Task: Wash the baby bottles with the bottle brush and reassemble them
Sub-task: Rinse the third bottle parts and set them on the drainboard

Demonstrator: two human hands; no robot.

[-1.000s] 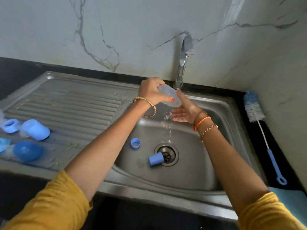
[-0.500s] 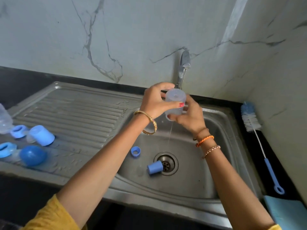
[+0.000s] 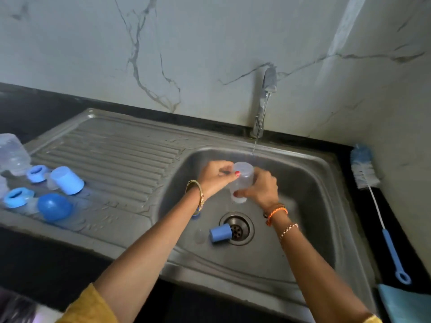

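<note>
Both hands hold one clear translucent plastic baby bottle body (image 3: 242, 181) over the basin of the stainless steel sink (image 3: 310, 183). Left hand (image 3: 215, 177) grips its upper part, thumb with red nail on the bottle wall, fingers curled. Right hand (image 3: 261, 187) wraps around the lower part from the other side, thumb near the bottle's bottom end. Bottle roughly upright, slightly tilted. Some motion blur on the hands.

Thin water stream falls from the chrome tap (image 3: 265, 101) behind the hands and lands just behind the bottle's top.

Below the hands, in the basin: small blue cylindrical plastic cap (image 3: 220, 233) lying on its side, touching the round metal drain (image 3: 239, 228). Left wrist covers something blue, can't tell what.

Far left of the left hand, on the ribbed drainboard (image 3: 112, 155): light blue plastic cup-shaped cap (image 3: 67, 180), two blue plastic collar rings (image 3: 37, 173) (image 3: 17, 198), a round dark blue dome cap (image 3: 54, 207), a clear plastic bottle (image 3: 11, 155) at the frame edge.

Right of the right hand, on the black counter against the wall: long bottle brush with blue-white bristles and blue loop handle (image 3: 363, 169). Light blue cloth (image 3: 405, 304) near its handle end.

Gold bangle on the left wrist, orange thread and beaded bracelet on the right, yellow sleeves.
</note>
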